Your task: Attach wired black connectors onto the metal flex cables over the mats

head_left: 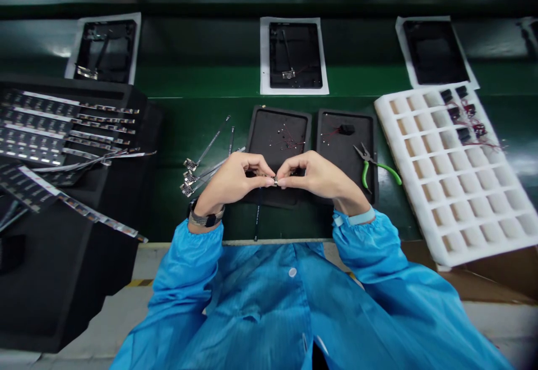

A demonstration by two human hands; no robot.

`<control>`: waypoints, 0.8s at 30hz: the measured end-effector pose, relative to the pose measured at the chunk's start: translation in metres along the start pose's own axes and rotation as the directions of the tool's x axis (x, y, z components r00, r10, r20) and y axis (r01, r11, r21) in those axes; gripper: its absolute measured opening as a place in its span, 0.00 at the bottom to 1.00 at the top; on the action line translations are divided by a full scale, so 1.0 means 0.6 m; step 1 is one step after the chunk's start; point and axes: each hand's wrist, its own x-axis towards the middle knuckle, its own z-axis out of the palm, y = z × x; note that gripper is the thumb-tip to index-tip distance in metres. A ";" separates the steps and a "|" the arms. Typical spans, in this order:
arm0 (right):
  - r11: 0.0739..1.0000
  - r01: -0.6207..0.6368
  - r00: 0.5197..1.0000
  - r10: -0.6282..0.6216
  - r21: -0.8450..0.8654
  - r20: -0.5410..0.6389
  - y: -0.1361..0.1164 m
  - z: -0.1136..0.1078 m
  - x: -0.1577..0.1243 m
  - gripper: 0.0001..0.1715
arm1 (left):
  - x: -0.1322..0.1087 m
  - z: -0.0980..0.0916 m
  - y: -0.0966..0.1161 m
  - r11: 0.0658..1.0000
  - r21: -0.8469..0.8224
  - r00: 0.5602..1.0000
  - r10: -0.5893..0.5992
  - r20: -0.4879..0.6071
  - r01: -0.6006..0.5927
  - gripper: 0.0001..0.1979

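Above green bench [189, 134], left hand [231, 182] and right hand [320, 176] pinch half-hidden part [275, 180].

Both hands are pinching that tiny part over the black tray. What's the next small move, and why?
Probably squeeze gently inward before loosening either grip. The left hand and right hand meet on the small metal part, a thin dark strip trails loose from it toward the table edge, and the green-handled pliers lie untouched on the right tray.

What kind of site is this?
Probably an electronics assembly line: green belt carrying open device housings, white foam tray of small wired parts, left hand and right hand pinching a tiny component.
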 end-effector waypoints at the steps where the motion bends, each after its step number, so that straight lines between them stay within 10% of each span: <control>1: 1.000 0.005 1.000 -0.005 0.002 0.005 0.000 0.001 0.000 0.07 | 0.000 0.000 0.000 1.000 -0.004 1.000 -0.004 0.003 0.004 0.06; 16: 0.999 0.047 0.999 -0.047 0.001 0.010 -0.008 0.006 -0.001 0.08 | -0.002 -0.002 0.008 1.000 -0.016 1.000 -0.024 -0.007 0.024 0.06; 24: 0.981 0.164 0.860 -0.195 -0.106 -0.471 0.005 -0.088 -0.055 0.15 | -0.031 -0.014 0.095 0.951 0.303 0.975 0.121 -0.187 -0.060 0.09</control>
